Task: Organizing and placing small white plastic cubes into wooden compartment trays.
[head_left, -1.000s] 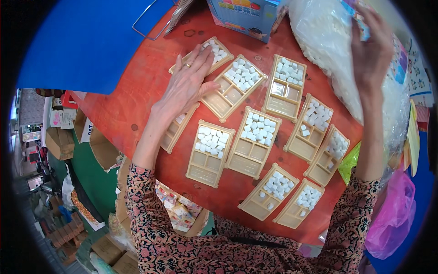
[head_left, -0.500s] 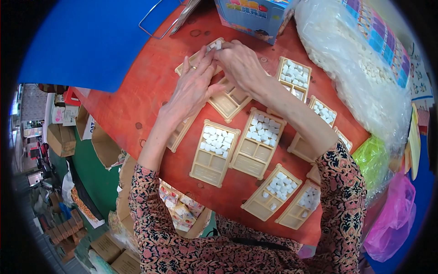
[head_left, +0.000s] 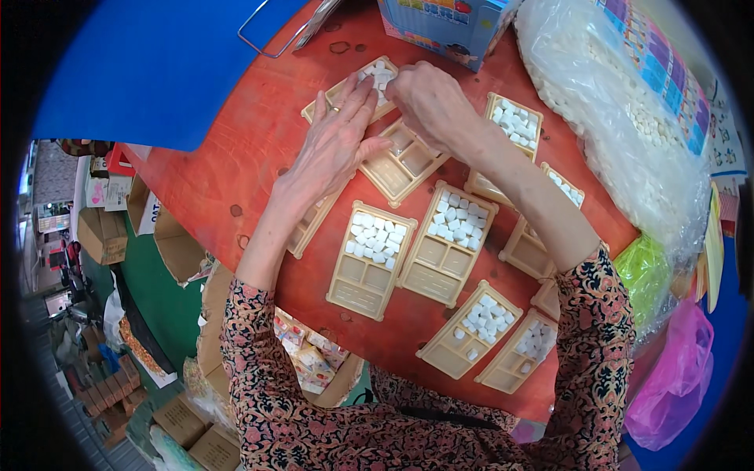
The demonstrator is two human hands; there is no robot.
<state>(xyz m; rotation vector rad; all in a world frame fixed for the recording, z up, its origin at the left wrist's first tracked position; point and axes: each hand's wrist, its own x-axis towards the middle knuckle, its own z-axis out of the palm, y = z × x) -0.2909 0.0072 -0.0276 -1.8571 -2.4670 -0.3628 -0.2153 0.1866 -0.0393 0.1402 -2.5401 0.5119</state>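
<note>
My left hand (head_left: pixel 334 153) lies over the far cream compartment tray (head_left: pixel 333 92), fingers stretched out and reaching its heaped end. Small white pieces like mini marshmallows (head_left: pixel 380 72) fill that end. Beside them, at the tray's right edge, my right hand (head_left: pixel 430 104) has its fingers curled together; its fingertips are partly hidden, so what they hold cannot be made out. Just below both hands is a tray with bare compartments (head_left: pixel 386 174). Closer to me are two trays side by side, a left one (head_left: pixel 357 302) and a right one (head_left: pixel 428 290), with marshmallows in their far compartments.
More part-filled trays stand at the right (head_left: pixel 514 118) and near front (head_left: pixel 444 361) of the red table (head_left: pixel 212 173). A big clear bag of marshmallows (head_left: pixel 605 118) lies at the right, with a blue box (head_left: pixel 448 31) behind. Cardboard boxes (head_left: pixel 177 243) stand left.
My right hand has moved slightly right and away from my left. More white pieces now show spread in the far tray's end compartment. My left hand stays nearly in place.
</note>
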